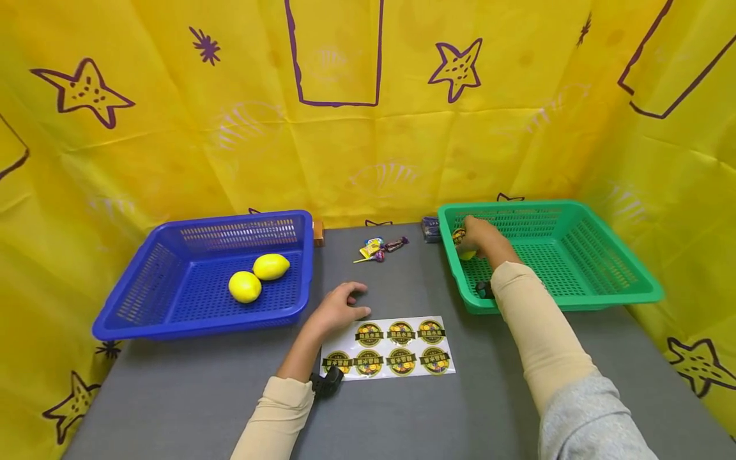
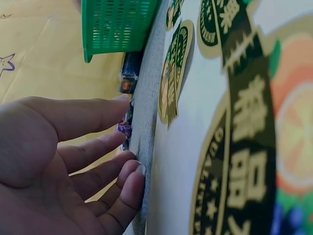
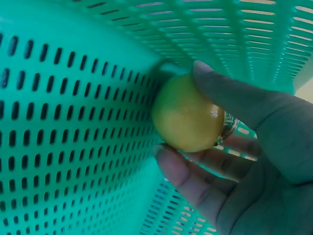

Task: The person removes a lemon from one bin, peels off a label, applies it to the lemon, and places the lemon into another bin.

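The right hand [image 1: 482,237] is inside the green basket [image 1: 609,299], near its left wall. Its thumb and fingers are clamped on a lemon [image 3: 183,115], the thumb on one side and the fingers on the other. In the right wrist view the lemon has a nearly round outline close to the slotted green surface; the direction of its long axis cannot be told, nor whether it bears on that surface. A round black-and-gold label [image 1: 458,236] shows beside the hand.

The left hand [image 1: 339,308] is at the far left corner of the label sheet [image 1: 385,332]; its thumb and fingers are apart, loosely bent, and grip nothing. Contact with the sheet cannot be confirmed.

The label sheet lies flat on the desk [image 1: 391,425], its long axis left to right, the right end slightly farther from the person. Seven labels show: three in the far row, four in the near row.

The blue basket [image 1: 201,329] stands at the left and contains two lemons. The farther lemon [image 1: 271,267] has its long axis roughly left to right; the nearer lemon [image 1: 245,287] appears rounder. Wrapped candies [image 1: 379,248] lie between the baskets.
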Demonstrator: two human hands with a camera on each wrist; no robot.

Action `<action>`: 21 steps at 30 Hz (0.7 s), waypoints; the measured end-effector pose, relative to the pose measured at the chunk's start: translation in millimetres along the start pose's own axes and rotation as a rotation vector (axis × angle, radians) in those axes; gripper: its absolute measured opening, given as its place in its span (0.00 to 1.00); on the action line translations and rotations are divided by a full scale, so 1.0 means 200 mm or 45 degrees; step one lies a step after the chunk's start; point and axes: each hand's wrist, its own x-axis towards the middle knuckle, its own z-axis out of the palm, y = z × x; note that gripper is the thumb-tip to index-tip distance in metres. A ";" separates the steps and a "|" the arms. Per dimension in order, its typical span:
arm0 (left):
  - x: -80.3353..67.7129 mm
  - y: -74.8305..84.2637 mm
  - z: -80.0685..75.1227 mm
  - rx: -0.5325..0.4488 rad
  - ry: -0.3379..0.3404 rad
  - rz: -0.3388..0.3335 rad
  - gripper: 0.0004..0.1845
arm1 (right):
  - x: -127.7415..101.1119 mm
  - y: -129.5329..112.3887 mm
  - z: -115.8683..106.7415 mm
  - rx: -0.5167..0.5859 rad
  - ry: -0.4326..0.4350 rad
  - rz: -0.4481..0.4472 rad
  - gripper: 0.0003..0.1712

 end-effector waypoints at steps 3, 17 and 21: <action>0.00 0.02 0.00 0.046 -0.008 0.045 0.24 | -0.01 0.00 -0.01 0.035 -0.010 0.011 0.52; -0.22 0.26 -0.48 0.143 0.045 0.255 0.23 | -0.39 -0.14 -0.15 -0.340 -0.163 -0.245 0.35; -0.19 0.16 -0.74 0.471 0.115 0.020 0.29 | -0.57 -0.18 -0.10 -0.459 -0.069 -0.428 0.23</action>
